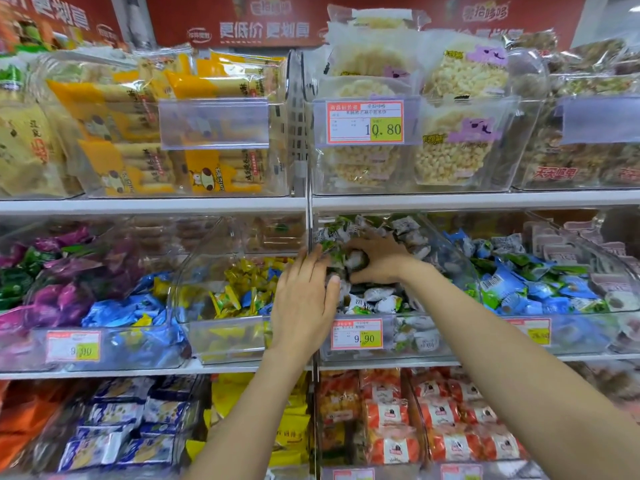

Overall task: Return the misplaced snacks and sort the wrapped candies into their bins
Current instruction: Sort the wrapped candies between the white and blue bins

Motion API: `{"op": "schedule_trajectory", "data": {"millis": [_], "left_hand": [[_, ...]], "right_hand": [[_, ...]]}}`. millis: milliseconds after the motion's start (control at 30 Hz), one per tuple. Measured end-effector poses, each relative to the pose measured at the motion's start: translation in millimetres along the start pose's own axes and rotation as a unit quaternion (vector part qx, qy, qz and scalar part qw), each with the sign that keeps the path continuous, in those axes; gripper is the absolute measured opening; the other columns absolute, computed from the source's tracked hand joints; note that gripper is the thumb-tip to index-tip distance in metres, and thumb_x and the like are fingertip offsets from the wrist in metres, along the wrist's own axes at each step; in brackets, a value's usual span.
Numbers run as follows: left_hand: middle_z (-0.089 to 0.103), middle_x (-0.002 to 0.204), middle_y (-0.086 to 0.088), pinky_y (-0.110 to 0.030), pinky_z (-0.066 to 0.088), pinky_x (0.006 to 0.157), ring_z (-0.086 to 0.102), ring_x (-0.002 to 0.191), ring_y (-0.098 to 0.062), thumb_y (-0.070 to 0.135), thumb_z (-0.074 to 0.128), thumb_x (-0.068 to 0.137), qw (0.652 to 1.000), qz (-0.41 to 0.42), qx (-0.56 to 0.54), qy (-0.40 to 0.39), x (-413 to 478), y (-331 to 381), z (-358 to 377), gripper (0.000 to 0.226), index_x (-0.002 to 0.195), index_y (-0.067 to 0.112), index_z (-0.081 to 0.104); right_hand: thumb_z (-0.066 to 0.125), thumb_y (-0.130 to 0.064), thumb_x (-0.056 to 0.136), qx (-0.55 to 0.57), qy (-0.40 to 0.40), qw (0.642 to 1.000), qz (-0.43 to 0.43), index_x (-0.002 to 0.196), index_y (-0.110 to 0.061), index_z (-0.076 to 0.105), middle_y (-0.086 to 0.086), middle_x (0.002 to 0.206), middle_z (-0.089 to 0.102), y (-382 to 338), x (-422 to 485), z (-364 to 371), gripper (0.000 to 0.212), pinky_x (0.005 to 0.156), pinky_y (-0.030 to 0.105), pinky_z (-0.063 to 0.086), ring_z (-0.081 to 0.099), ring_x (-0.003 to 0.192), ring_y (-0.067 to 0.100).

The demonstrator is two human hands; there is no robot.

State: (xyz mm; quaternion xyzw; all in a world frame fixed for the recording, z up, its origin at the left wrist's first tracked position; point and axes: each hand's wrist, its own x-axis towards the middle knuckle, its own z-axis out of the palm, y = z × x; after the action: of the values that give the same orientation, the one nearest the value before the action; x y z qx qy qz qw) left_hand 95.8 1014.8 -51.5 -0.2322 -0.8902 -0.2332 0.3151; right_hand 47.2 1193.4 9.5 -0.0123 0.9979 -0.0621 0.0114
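Clear plastic bins line three white shelves [138, 205] of a shop display, beneath a red banner [263, 26] across the top of the frame. Upper shelf: yellow biscuit packs [138, 133] at left and puffed rice cakes [450, 154] right of centre, whose bin front carries a price label marked 10.80 [365, 122]. Lower shelf: blue-and-white packets [121, 427] at lower left, orange-red packets [433, 431] at lower right. Middle shelf, left to right: purple packets [59, 299], yellow-and-blue candies [239, 289], the centre bin [408, 341] and blue-and-green candies [512, 285]. The centre bin, just right of the frame's middle, holds the white-and-green wrapped candies [381, 299] and bears a label marked 9.90 [356, 335] on its front.

Both your forearms rise from the bottom edge and meet at this bin. Your right hand [377, 259] lies palm-down inside it, on top of the heap, with its fingers curled round a small clutch of the white-wrapped candies. The fingertips are hidden beneath the hand. Your left hand [304, 299] stands at the bin's left wall, back toward the camera, with its fingers straight, pressed together and pointing up. Its thumb touches the candies just below your right hand. Whether the left palm holds anything cannot be told.
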Motion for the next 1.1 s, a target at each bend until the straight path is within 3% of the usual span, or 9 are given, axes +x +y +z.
{"op": "schedule_trajectory", "data": {"millis": [133,267,467,533,667,800,867,967,1100], "left_hand": [[0.048,0.142,0.000,-0.039,0.032,0.110,0.037,0.137,-0.021,0.039,0.024,0.100,1.000,-0.008,0.007,0.014,0,0,2,0.049,0.132,0.016,0.053],[0.047,0.144,0.002,-0.036,0.029,0.111,0.034,0.139,-0.019,0.041,0.023,0.100,1.000,-0.007,0.009,0.012,0,-1,2,0.051,0.134,0.017,0.051],[0.050,0.141,0.002,-0.038,0.034,0.107,0.036,0.137,-0.019,0.041,0.024,0.099,0.999,-0.014,-0.013,0.026,2,0,3,0.050,0.131,0.016,0.054],[0.050,0.141,0.002,-0.038,0.034,0.107,0.036,0.138,-0.019,0.041,0.025,0.099,0.999,-0.013,-0.019,0.028,2,0,4,0.050,0.130,0.016,0.054],[0.049,0.142,0.002,-0.038,0.033,0.109,0.035,0.139,-0.019,0.040,0.025,0.099,0.999,-0.008,-0.019,0.026,1,-1,5,0.049,0.132,0.016,0.053],[0.052,0.138,-0.002,-0.039,0.031,0.110,0.036,0.137,-0.021,0.036,0.027,0.099,0.999,0.008,-0.006,0.041,1,2,1,0.047,0.128,0.013,0.056],[0.054,0.136,-0.004,-0.043,0.031,0.111,0.036,0.136,-0.021,0.033,0.029,0.099,0.998,0.020,-0.007,0.052,0,4,0,0.045,0.127,0.012,0.058],[0.052,0.137,-0.004,-0.046,0.029,0.111,0.033,0.139,-0.021,0.031,0.030,0.099,0.998,0.023,-0.013,0.052,0,7,1,0.043,0.126,0.012,0.058],[0.051,0.138,-0.006,-0.044,0.026,0.112,0.031,0.140,-0.023,0.032,0.031,0.100,0.998,0.032,-0.009,0.044,-3,11,6,0.041,0.121,0.012,0.060]], "right_hand": [[0.068,-0.037,0.081,0.058,0.067,0.996,-0.022,0.124,-0.035,0.052,0.002,0.146,0.038,12,-11,1,0.046,0.102,0.040,0.042,0.039,0.131,0.030],[0.072,-0.023,0.081,0.094,0.163,0.982,0.003,0.116,-0.028,0.060,0.002,0.129,0.057,34,-15,-18,0.037,0.089,0.036,0.052,0.058,0.110,0.025],[0.071,-0.018,0.082,0.122,0.255,0.959,0.031,0.120,-0.022,0.060,0.007,0.123,0.063,55,-13,-24,0.040,0.089,0.036,0.052,0.059,0.110,0.027],[0.070,-0.025,0.083,0.122,0.228,0.965,0.040,0.128,-0.027,0.054,0.007,0.135,0.055,52,-13,-26,0.047,0.099,0.040,0.047,0.052,0.121,0.028],[0.065,-0.062,0.075,-0.004,0.080,0.997,0.024,0.146,-0.047,0.019,-0.003,0.160,0.007,35,-32,-33,0.087,0.115,0.055,0.008,0.003,0.147,0.030],[0.072,-0.053,0.073,0.055,0.057,0.995,-0.052,0.136,-0.044,0.038,-0.002,0.151,0.029,34,-61,-39,0.073,0.109,0.046,0.033,0.028,0.137,0.024],[0.072,-0.049,0.075,0.060,-0.020,0.997,-0.041,0.133,-0.037,0.042,-0.001,0.146,0.037,38,-67,-34,0.066,0.100,0.037,0.043,0.042,0.128,0.022],[0.065,-0.054,0.080,-0.010,-0.131,0.991,-0.027,0.148,-0.034,0.024,0.000,0.157,0.021,34,-61,-15,0.083,0.110,0.039,0.036,0.032,0.140,0.025],[0.074,-0.045,0.075,-0.039,-0.092,0.994,-0.053,0.148,-0.025,0.027,0.005,0.151,0.034,16,-43,-9,0.089,0.106,0.038,0.041,0.041,0.133,0.027]]}}
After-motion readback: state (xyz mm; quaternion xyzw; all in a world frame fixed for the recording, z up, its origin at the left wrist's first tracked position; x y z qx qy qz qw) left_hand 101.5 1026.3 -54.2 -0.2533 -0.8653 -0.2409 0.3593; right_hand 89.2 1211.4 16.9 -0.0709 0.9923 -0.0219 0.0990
